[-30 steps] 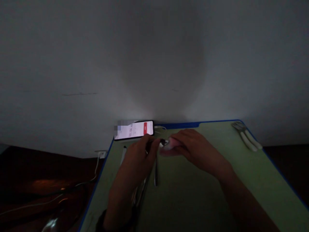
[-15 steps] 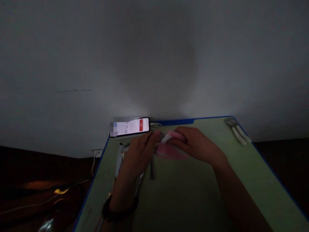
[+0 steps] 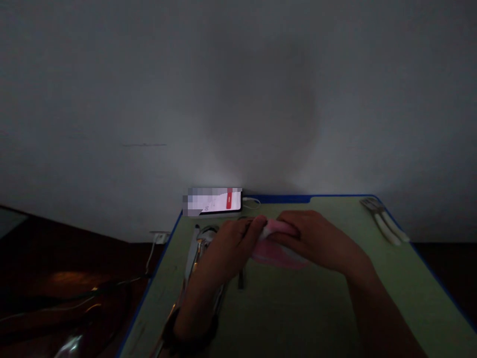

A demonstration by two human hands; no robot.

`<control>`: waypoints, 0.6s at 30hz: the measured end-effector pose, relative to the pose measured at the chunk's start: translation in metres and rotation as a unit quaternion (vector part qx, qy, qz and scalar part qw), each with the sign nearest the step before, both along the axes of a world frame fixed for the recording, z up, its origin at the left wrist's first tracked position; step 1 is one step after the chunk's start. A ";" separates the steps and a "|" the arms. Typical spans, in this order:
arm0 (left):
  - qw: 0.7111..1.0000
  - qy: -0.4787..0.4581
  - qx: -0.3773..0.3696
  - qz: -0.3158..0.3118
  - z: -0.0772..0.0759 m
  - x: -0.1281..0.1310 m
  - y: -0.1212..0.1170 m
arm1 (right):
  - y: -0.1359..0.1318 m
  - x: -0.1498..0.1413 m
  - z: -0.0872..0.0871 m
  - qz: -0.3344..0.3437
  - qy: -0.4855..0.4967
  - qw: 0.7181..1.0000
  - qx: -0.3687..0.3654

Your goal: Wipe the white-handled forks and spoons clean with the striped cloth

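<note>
A pink and white cloth (image 3: 281, 254) hangs, bunched at its top, between my hands over the table. My right hand (image 3: 316, 236) is closed around the upper fold of this cloth. My left hand (image 3: 231, 246) is closed too, its thumb against the cloth's left edge; whatever lies inside its fingers is hidden. Below the left hand shows a narrow dark handle (image 3: 241, 279), its upper part covered. Several shiny metal utensils (image 3: 199, 243) lie along the table's left side, partly under my left forearm.
A lit phone (image 3: 218, 201) leans by the wall at the table's back left, a white cable (image 3: 255, 201) plugged into it. White-handled pliers or shears (image 3: 387, 226) lie at the back right. The green table (image 3: 298, 318) has a blue edge. A wall socket (image 3: 161, 238) is at left.
The camera view has shifted, so the table and phone appear lower and further right. Both hands stay together at the cloth; the grey patch seen beside the left thumb is now covered.
</note>
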State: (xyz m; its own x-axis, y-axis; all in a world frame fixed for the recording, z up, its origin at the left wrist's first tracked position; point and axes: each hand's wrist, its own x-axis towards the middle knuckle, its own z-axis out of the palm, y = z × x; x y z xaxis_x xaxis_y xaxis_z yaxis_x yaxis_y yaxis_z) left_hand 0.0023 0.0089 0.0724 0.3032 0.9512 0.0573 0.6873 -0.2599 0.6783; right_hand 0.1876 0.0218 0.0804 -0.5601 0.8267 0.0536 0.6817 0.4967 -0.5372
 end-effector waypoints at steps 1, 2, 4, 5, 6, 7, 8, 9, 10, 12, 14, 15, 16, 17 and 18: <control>1.000 -0.005 0.006 0.000 0.000 0.001 0.000 | 0.000 -0.001 0.000 -0.001 0.000 1.000 0.004; 1.000 -0.011 0.013 0.003 0.001 0.002 0.000 | 0.001 -0.002 0.001 -0.001 0.002 1.000 0.006; 0.999 -0.023 0.021 0.013 0.002 0.004 -0.001 | 0.002 -0.003 0.001 0.008 0.010 1.000 0.003; 0.999 -0.029 0.022 0.019 0.002 0.005 -0.002 | 0.003 -0.003 0.002 0.013 0.014 1.000 0.000; 0.999 -0.034 0.023 0.024 0.003 0.006 -0.003 | 0.004 -0.003 0.002 0.018 0.018 1.000 -0.004; 0.999 -0.037 0.022 0.027 0.003 0.007 -0.004 | 0.004 -0.002 0.002 0.022 0.021 1.000 -0.008; 0.999 -0.041 0.020 0.027 0.004 0.008 -0.005 | 0.005 -0.001 0.002 0.026 0.022 0.999 -0.012; 0.999 -0.044 0.017 0.025 0.005 0.009 -0.006 | 0.005 -0.001 0.002 0.029 0.022 0.999 -0.018; 0.999 -0.047 0.015 0.020 0.006 0.009 -0.007 | 0.005 -0.001 0.002 0.033 0.020 0.999 -0.024; 0.999 -0.044 0.012 0.005 0.008 0.009 -0.008 | 0.005 0.000 0.002 0.044 0.015 0.998 -0.034; 0.999 -0.027 0.017 -0.007 0.009 0.007 -0.009 | 0.004 0.000 0.002 0.060 0.012 0.997 -0.045; 1.000 -0.012 0.021 -0.013 0.010 0.006 -0.009 | 0.004 0.000 0.003 0.067 0.011 0.996 -0.049; 0.999 0.004 0.026 -0.017 0.010 0.006 -0.009 | 0.003 0.001 0.003 0.074 0.011 0.996 -0.054; 0.999 0.021 0.031 -0.021 0.011 0.005 -0.010 | 0.003 0.002 0.004 0.081 0.010 0.995 -0.059; 0.998 0.036 0.036 -0.024 0.011 0.005 -0.010 | 0.003 0.004 0.005 0.087 0.010 0.994 -0.063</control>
State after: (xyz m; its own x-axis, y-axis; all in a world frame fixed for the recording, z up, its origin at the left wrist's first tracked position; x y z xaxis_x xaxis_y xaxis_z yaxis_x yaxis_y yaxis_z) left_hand 0.0070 -0.0010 0.0831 0.3539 0.9297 0.1017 0.7189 -0.3399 0.6064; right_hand 0.1915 0.0248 0.0854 -0.6947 0.7186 -0.0314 0.5800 0.5338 -0.6153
